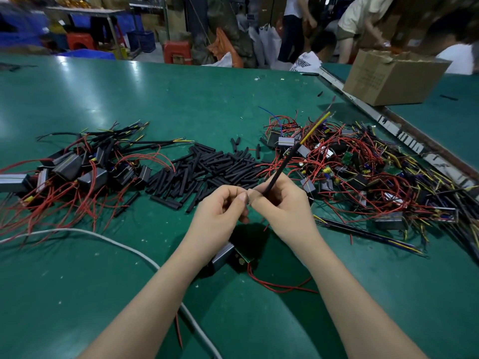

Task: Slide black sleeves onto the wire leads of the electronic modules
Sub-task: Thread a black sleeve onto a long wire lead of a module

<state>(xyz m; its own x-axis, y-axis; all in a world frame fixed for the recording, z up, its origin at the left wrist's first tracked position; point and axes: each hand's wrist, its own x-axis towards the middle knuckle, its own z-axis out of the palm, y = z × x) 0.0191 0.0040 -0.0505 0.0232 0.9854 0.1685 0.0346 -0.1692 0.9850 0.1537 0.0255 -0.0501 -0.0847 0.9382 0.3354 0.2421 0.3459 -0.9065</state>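
Both hands meet over the near middle of the green table [129,99], fingertips almost touching. Right hand [282,200] has its fingers curled round the lower end of a black sleeve [281,165], pinching it where it leaves the fist; the sleeve runs up and away to the right as a thin, straight, matte tube. From its far end a bundle of wire leads [317,125] sticks out, yellow the plainest colour among them. Left hand [223,206] is also curled, thumb pressed against the forefinger just beside the sleeve's lower end; what it pinches there is too small to tell.

Under the wrists, partly hidden by the left forearm, lies an electronic module [225,255]: a grey boxy body with a sliver of green circuit board at its edge, and a thin red wire [280,287] looping from it across the table toward the right forearm.

Just beyond the hands lies a heap of loose sleeves [207,164], short black tubes, dull and slightly flattened, lying every way. To the left sits a pile of sleeved modules [77,169], dark blocks with red wires and black-covered leads. To the right spreads a tangle of bare modules [363,172] with red, yellow and blue wires and small green boards. A white cable [124,248] curves across the near table, passing under the left forearm. A cardboard box [391,79] stands open at the far right.
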